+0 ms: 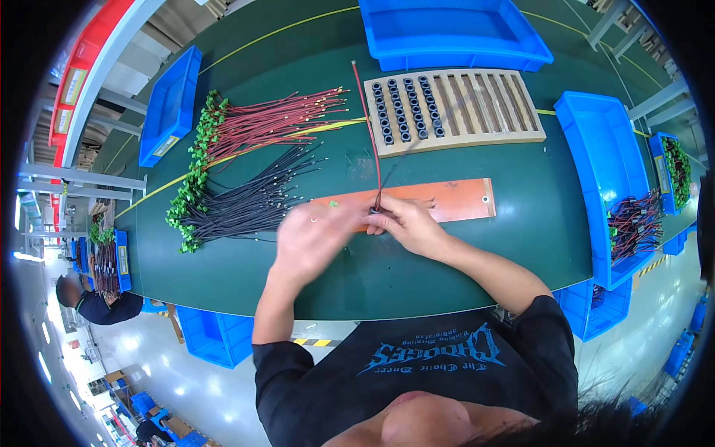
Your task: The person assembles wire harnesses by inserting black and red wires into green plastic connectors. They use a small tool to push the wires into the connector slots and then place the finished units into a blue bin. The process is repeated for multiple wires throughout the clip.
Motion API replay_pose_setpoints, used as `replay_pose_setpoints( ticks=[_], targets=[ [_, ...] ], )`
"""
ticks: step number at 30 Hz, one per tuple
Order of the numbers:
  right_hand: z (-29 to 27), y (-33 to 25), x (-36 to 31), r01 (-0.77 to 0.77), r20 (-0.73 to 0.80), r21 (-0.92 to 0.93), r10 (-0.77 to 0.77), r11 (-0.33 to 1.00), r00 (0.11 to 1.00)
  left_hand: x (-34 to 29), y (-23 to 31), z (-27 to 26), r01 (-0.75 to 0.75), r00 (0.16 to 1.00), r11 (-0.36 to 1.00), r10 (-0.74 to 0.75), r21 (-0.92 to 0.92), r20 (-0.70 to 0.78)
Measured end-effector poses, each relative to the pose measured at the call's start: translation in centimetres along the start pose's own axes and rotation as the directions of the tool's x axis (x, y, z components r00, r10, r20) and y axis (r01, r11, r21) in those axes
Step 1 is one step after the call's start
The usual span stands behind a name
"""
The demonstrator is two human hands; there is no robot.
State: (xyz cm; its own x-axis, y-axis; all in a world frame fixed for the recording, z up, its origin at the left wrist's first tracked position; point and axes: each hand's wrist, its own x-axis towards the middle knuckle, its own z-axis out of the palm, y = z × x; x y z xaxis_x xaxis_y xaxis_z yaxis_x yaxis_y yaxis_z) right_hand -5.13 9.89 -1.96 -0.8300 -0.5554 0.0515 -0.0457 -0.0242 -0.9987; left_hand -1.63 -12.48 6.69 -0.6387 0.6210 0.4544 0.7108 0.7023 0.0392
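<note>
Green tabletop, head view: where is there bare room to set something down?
Bare: between the flat orange board and the blue plastic bin at right; also beyond the thin red wires, left of the far blue plastic tray. Crowded: left, where thin black wires also spread; and mid-board, around left hand and right hand.

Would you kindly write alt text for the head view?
A person's left hand and right hand handle a red wire over an orange board on a green table. More red wires and black wires lie to the left; a wooden rack holding black rings sits beyond.
</note>
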Motion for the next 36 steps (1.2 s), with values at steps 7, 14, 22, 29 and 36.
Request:
replay_pose_setpoints(
  ticks=[7, 14, 22, 29, 36],
  targets=[
    [-0.1, -0.6, 0.1, -0.037, -0.014, -0.132, 0.035, 0.991, 0.999, 5.0, 1.1, -1.2, -0.399, 0.895, 0.788, 0.223, 0.469, 0.387],
    [0.3, -0.5, 0.3, -0.05, -0.006, 0.016, 0.05, 0.999, 0.999, 3.5, -3.0, -1.7, -0.044, 0.95, 0.886, -0.105, 0.461, 0.293],
    [0.1, -0.5, 0.3, -0.046, -0.024, -0.023, 0.045, 0.999, 0.999, 1.7, -6.2, -0.1, 0.392, 0.92, 0.745, -0.32, 0.54, -0.228],
    [0.6, 0.2, -0.2, 0.032, -0.035, 0.019, -0.031, 0.999, 0.999, 3.1, 0.5, 8.0, 0.212, 0.486, 0.256, -0.865, -0.943, -0.125],
    [0.3, -0.4, -0.7, 0.117, -0.078, -0.177, -0.132, 0.977, 0.988, 2.9, 3.6, 10.8, 0.16, 0.446, -0.075, -0.884, -0.984, 0.14]
  ],
)
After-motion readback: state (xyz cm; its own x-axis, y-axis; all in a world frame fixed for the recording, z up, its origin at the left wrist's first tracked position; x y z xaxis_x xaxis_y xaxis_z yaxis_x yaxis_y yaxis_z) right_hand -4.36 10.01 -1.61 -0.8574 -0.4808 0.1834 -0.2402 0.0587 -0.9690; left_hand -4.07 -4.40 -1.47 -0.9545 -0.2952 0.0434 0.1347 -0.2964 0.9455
